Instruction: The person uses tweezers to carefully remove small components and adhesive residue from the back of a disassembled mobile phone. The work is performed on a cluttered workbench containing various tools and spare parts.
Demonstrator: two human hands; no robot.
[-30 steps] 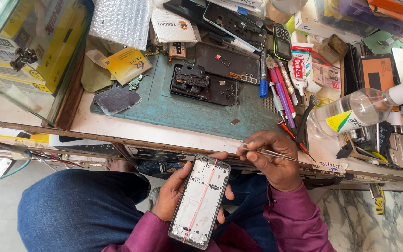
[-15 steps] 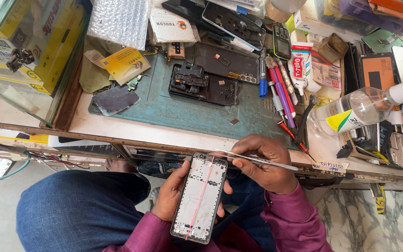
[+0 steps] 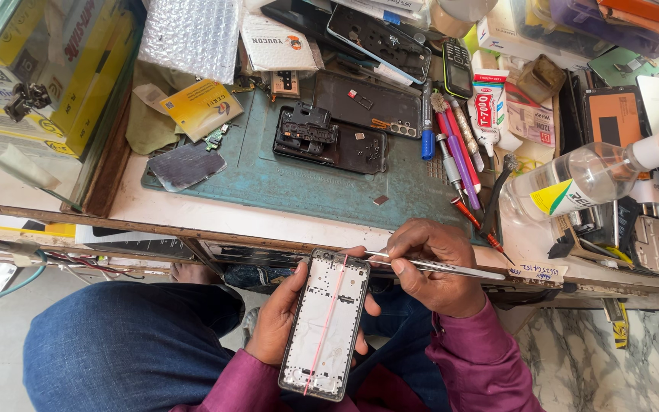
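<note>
Phone frame (image 3: 326, 324) lies over the lap, below the bench edge, its long axis running from the upper end near the bench down toward the body, tilted slightly. Left hand (image 3: 280, 320) cups it from beneath and from the left side, fingers curled round the edge, thumb along the left rim. Right hand (image 3: 432, 263) sits just to the right of the frame's upper end and pinches tweezers (image 3: 429, 265), which lie nearly level, tip pointing left and touching or almost touching the frame's top right corner. The right hand is the nearer one to that corner. Against the frame of a second ago, the tweezers' tip has come in closer to the corner and the right hand has dropped a little; the frame has hardly shifted.
</note>
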